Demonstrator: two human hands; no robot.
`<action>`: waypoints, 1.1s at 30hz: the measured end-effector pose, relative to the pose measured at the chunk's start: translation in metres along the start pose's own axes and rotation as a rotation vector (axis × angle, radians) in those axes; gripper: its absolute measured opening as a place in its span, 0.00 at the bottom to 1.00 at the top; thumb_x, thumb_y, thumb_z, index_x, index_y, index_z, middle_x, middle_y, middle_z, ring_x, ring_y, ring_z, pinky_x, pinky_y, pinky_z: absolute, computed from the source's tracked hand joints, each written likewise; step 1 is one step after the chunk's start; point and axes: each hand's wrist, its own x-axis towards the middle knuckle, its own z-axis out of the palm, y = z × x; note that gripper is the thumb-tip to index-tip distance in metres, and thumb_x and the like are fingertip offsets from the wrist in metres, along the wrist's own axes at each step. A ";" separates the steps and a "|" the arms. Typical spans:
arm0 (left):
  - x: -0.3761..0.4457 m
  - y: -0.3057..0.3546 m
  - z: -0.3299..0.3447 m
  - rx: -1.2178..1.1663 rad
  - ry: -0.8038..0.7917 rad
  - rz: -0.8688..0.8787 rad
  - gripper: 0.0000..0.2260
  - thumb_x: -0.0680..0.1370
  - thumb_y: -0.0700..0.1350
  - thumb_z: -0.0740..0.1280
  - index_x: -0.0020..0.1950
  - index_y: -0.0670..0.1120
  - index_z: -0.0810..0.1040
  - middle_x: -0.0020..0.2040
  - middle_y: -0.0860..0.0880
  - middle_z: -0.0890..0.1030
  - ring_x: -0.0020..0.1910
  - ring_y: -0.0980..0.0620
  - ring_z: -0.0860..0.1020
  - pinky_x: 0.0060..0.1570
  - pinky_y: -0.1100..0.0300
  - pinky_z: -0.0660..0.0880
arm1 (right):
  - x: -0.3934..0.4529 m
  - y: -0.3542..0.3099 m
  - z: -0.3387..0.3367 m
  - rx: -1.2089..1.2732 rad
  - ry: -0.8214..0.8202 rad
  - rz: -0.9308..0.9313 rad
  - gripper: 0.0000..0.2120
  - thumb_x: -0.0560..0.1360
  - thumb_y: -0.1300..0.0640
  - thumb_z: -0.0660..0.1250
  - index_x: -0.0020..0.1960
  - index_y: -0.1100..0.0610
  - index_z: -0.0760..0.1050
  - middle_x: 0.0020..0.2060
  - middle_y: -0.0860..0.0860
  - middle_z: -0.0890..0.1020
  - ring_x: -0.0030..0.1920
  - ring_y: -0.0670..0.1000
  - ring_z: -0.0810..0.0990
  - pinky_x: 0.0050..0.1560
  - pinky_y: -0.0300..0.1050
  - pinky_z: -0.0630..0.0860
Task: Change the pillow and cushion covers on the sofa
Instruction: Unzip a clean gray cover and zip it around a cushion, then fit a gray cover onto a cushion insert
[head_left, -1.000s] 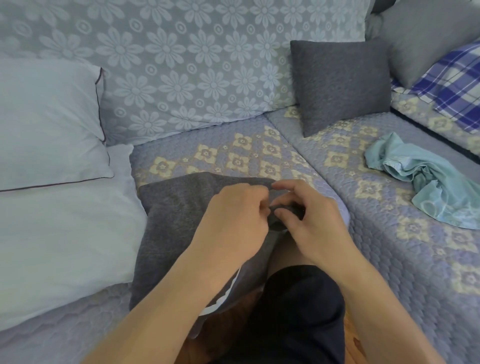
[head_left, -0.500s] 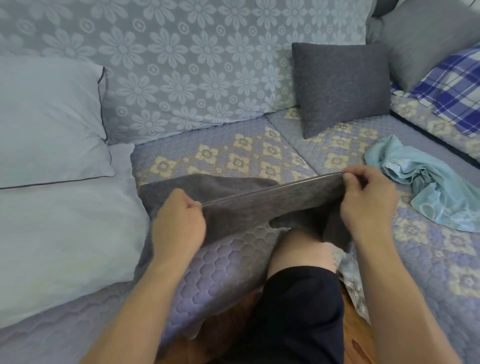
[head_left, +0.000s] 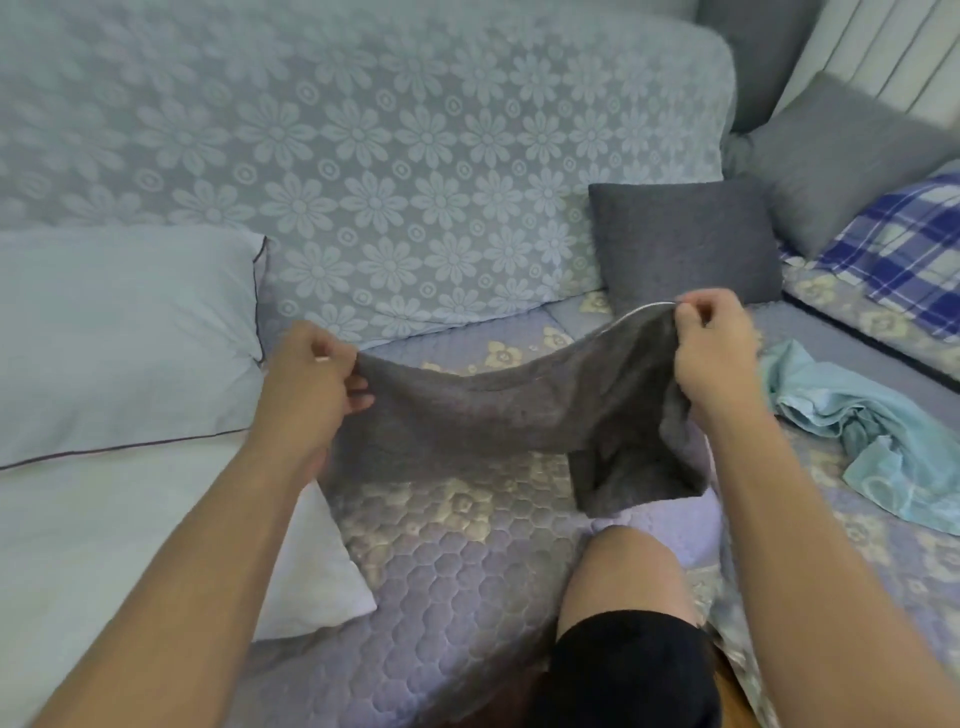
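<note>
Left hand and right hand each pinching top edge of grey cushion cover, holding it above quilted sofa seat. Floral backrest running behind; white pillow lying left. Cover's long axis running left-right, sagging mid-span, right end hanging down.

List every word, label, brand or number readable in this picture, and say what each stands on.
None: no readable text shows anywhere. The grey cover held by the left hand and right hand bears no label; the sofa backrest carries only a flower pattern, the checked pillow only stripes.
</note>
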 end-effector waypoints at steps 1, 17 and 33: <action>0.002 0.025 0.015 -0.003 -0.133 0.083 0.12 0.83 0.39 0.64 0.40 0.47 0.70 0.51 0.41 0.76 0.43 0.47 0.80 0.46 0.51 0.82 | 0.000 -0.022 -0.005 0.011 -0.165 -0.141 0.09 0.81 0.61 0.64 0.60 0.55 0.76 0.48 0.51 0.79 0.46 0.43 0.76 0.50 0.36 0.70; 0.054 0.142 0.272 0.607 -0.640 0.608 0.08 0.82 0.40 0.64 0.60 0.46 0.79 0.60 0.47 0.79 0.54 0.50 0.77 0.51 0.60 0.71 | 0.152 -0.009 -0.201 -0.247 0.521 -0.252 0.13 0.81 0.56 0.61 0.56 0.63 0.78 0.54 0.62 0.81 0.56 0.59 0.79 0.45 0.45 0.65; 0.185 -0.172 0.307 1.289 -0.611 0.212 0.26 0.84 0.51 0.59 0.81 0.48 0.58 0.78 0.40 0.61 0.73 0.37 0.67 0.69 0.45 0.68 | 0.235 0.245 -0.001 -0.905 -0.449 0.193 0.20 0.80 0.55 0.58 0.69 0.61 0.69 0.67 0.62 0.70 0.66 0.63 0.71 0.64 0.52 0.69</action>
